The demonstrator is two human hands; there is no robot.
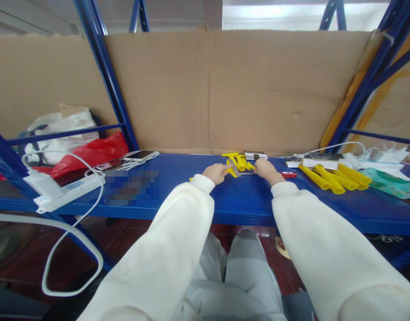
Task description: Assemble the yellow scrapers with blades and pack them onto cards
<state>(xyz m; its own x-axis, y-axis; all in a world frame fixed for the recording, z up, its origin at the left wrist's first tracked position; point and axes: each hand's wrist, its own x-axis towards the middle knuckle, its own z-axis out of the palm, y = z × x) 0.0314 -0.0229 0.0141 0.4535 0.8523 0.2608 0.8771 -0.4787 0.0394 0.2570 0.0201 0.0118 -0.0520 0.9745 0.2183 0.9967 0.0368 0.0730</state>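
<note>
My left hand is closed at the middle of the blue shelf, its fingers pinching a small yellow scraper piece. A flat grey blade lies against that piece, just beyond the fingertips. To the right, my right hand is curled low over the shelf beside the yellow parts; its fingertips are hidden, so what it grips cannot be made out. Between and behind the hands sit several yellow T-shaped plastic parts. A small black-and-white box stands right behind my right hand.
Several yellow tube handles lie at the right, near a red object and a flat box. White cables and a green packet are farther right. Leftward are a phone, a power strip and a red bag. Cardboard walls the back.
</note>
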